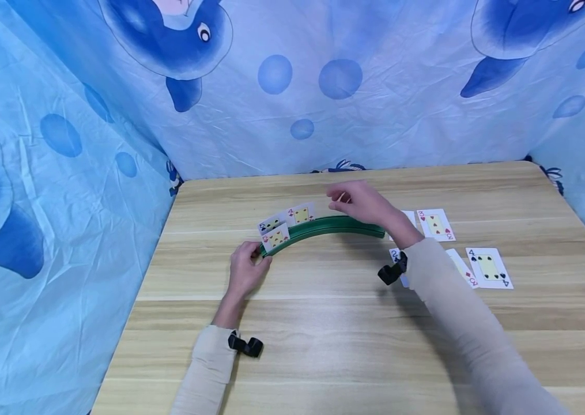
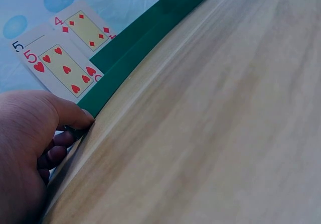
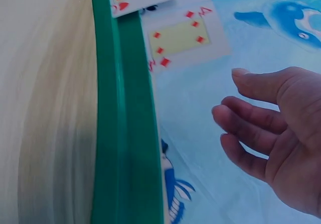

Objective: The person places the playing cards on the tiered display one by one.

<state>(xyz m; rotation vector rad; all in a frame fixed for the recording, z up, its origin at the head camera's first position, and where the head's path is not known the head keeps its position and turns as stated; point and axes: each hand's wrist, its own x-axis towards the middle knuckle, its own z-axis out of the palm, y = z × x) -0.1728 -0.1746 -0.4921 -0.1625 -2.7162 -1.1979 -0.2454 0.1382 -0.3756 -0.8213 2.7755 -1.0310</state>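
A curved green card holder (image 1: 344, 226) lies on the table with playing cards upright at its left end. In its front groove stands a five of hearts (image 2: 65, 71), and behind that a black five (image 1: 270, 223) is mostly covered. The four of diamonds (image 3: 180, 40) stands in the rear groove, just right of the fives. My left hand (image 1: 245, 270) pinches the holder's left end, thumb along the front face. Above the holder's right half, my right hand (image 1: 358, 202) hovers with loosely bent fingers and nothing in them.
To the right, a three of hearts (image 1: 436, 225), a four of spades (image 1: 489, 268) and a red-diamond card (image 1: 462, 268) lie face up on the wooden table (image 1: 323, 346). A black two (image 1: 394, 253) shows partly behind my right wrist. Blue whale-print curtains (image 1: 302, 98) surround the table.
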